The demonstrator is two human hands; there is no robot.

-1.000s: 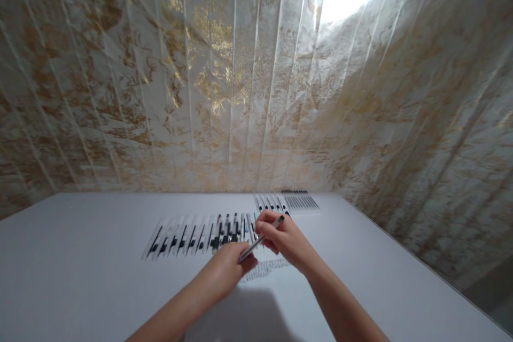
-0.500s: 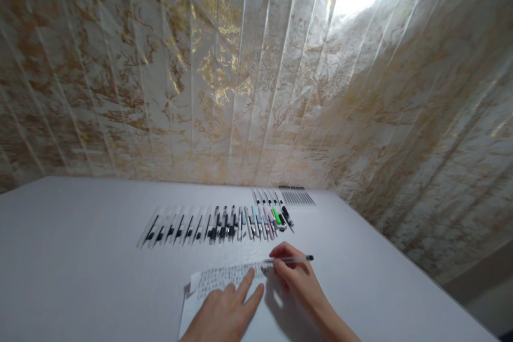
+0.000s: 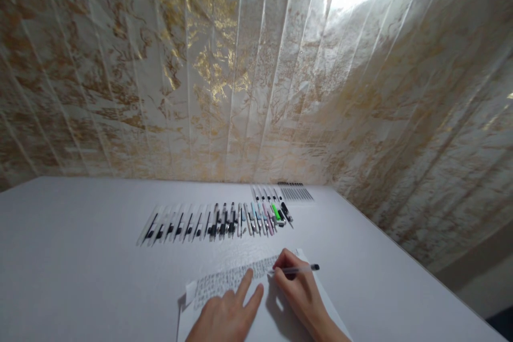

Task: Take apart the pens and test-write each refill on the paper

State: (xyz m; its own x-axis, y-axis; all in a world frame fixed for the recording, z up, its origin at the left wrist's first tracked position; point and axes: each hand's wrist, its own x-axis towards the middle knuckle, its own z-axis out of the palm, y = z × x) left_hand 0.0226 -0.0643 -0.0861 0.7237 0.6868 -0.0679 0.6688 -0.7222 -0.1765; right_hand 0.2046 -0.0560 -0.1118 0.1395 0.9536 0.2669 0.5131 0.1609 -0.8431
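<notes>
White paper [image 3: 260, 320] with several lines of dark handwriting lies at the bottom middle of the head view. My left hand [image 3: 228, 310] rests flat on it, index finger and thumb spread apart, holding nothing. To its right, my right hand [image 3: 298, 288] grips a clear pen [image 3: 298, 269] with a black end that points right. The pen's tip is at the written lines, on or very near the paper. The palm side of my right hand is hidden.
Beyond the paper, a long row of pens [image 3: 190, 224] lies on the white table [image 3: 80, 256], with a green marker [image 3: 276, 211] near its right end. Thin refills [image 3: 296, 193] lie farther back, by the patterned wall covering [image 3: 240, 117].
My right hand and the pen have moved slightly right and down. More of the paper's top right corner now shows. My left hand has barely moved.
</notes>
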